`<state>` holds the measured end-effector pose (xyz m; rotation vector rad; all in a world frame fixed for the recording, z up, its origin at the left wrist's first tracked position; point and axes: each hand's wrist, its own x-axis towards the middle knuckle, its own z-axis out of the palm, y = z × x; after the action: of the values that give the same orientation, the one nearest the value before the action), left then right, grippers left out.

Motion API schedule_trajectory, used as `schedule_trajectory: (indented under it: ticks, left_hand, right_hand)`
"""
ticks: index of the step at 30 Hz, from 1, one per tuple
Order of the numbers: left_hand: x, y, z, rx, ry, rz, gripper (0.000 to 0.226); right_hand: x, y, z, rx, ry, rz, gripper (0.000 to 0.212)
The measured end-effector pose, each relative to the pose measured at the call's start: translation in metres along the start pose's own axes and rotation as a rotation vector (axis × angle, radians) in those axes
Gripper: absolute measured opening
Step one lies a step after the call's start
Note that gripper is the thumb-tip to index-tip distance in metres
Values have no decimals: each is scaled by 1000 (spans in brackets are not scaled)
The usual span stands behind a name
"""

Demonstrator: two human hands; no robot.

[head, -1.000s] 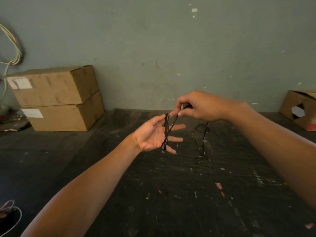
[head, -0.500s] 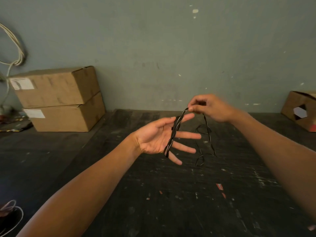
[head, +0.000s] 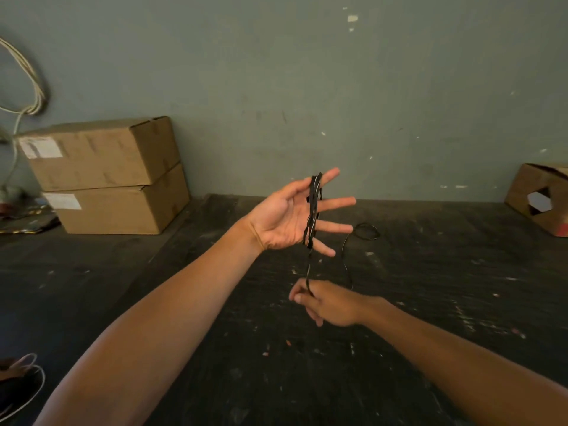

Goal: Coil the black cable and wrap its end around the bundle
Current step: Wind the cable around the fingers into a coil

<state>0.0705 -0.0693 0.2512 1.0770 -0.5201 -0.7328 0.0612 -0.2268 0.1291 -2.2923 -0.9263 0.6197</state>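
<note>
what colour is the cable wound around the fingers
Black, with pale glints, on the cable wound over the left hand; head view.

Both forearms are showing bare from the lower frame edge up to the wrists, with no sleeve, watch, bracelet or glove appearing on either. The left hand (head: 289, 218) is showing no rings on its fingers, and faint creases are running across the inner wrist. The right hand (head: 330, 304) is appearing slightly blurred, so any ring there may be going unseen; none is showing on the knuckles that are visible. Short fingernails are showing at the fingertips of both hands, unpainted as far as the picture is revealing.
</note>
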Motion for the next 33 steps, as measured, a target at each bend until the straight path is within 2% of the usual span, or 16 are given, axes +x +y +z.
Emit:
schedule_trajectory:
  ticks: [4,9,15,20,24,26,29,33]
  left_hand:
    - [4,-8,-11,-43,128,27,46]
    - [-4,-19,-27,-6,236,-26,45]
    - [-12,-34,-41,-86,269,-23,45]
    - [-13,-43,-36,10,286,-106,53]
    - [-8,-45,-23,4,208,-165,51]
    - [-7,-44,-19,17,174,-178,50]
    - [-9,-44,-18,21,124,-184,48]
    - [-13,-48,-19,47,47,-207,46]
  right_hand:
    - [-4,-35,-5,-89,-130,10,27]
    - [-17,-67,-29,-358,-122,-59,28]
    - [-31,-93,-77,-447,33,-131,22]
    - [-31,-100,-117,-492,227,-181,11]
    - [-24,-91,-141,-549,382,-186,19]
    - [-24,-82,-150,-478,439,-215,22]
    - [-27,-69,-158,-342,470,-258,24]
    - [-33,-55,-168,-286,489,-269,21]
